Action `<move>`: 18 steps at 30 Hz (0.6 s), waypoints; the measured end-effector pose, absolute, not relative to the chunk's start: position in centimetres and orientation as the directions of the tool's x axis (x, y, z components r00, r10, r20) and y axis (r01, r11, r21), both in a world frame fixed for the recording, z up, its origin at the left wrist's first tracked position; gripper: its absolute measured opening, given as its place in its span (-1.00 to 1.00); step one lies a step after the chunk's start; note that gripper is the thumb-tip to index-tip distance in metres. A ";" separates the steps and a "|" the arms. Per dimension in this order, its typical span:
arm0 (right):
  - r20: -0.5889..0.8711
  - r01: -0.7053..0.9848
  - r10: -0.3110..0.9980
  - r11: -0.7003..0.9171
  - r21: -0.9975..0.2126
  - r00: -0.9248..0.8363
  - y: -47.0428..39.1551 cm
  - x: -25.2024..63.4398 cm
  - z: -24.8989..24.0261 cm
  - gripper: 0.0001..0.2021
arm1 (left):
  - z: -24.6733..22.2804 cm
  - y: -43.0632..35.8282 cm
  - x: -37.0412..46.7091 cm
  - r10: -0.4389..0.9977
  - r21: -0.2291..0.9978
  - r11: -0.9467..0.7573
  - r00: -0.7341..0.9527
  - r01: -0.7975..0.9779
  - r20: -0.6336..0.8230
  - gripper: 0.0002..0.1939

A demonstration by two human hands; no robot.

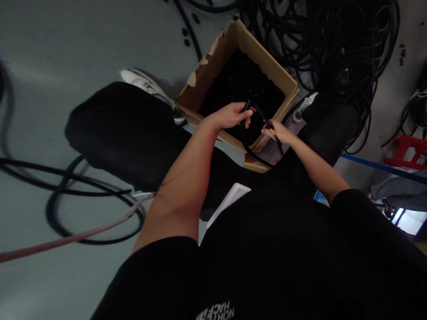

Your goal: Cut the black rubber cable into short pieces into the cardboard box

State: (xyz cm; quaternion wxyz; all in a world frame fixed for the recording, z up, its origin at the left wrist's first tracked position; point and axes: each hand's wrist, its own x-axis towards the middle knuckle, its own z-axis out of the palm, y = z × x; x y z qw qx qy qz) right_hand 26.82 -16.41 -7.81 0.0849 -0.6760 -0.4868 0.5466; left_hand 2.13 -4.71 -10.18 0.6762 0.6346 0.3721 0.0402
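Observation:
My left hand [235, 116] is closed around a thick black hose [246, 108] over the near side of an open cardboard box [196, 84]. Close by on the right, my right hand [279, 131] grips a slim dark tool with an orange part [272, 132]; its exact kind is too small to tell. The tool's far end points toward the hose, and I cannot tell whether they touch. Many short black pieces [247, 80] lie inside the box. A black length of hose curves below my hands toward my lap.
A large heap of coiled black hose [320, 44] lies beyond the box on the right. On the left floor are a black hose loop [53, 209] and a pinkish hose [96, 229]. A red stool-like object [407, 151] stands at the far right, near a blue strip [383, 167].

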 end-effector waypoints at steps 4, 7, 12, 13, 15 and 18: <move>-0.661 0.707 0.748 -0.438 -0.555 -0.055 -15.9 27.1 -7.1 -0.63 | -10.2 -4.9 2.6 0.466 0.846 0.167 0.715 0.506 -0.520 -0.78; -0.686 0.732 0.726 -0.443 -0.517 -0.045 -15.6 26.8 -6.2 -0.63 | -9.9 -5.0 2.9 0.442 0.843 0.159 0.727 0.514 -0.526 -0.77; -0.728 0.608 0.682 -0.609 -0.509 0.075 -15.5 26.7 -5.0 -0.41 | -9.4 -5.1 3.0 0.526 0.879 0.248 0.706 0.407 -0.475 -0.65; -0.728 0.571 0.679 -0.635 -0.520 0.093 -15.5 26.8 -4.9 -0.38 | -9.2 -5.1 3.1 0.557 0.876 0.265 0.677 0.403 -0.480 -0.66; -0.735 0.507 0.673 -0.664 -0.549 0.085 -15.5 26.8 -4.8 -0.35 | -8.8 -5.1 3.1 0.607 0.858 0.283 0.612 0.429 -0.507 -0.75; -0.752 0.413 0.659 -0.690 -0.595 0.017 -15.6 26.5 -4.7 -0.35 | -8.1 -5.2 3.2 0.627 0.826 0.276 0.560 0.491 -0.542 -0.86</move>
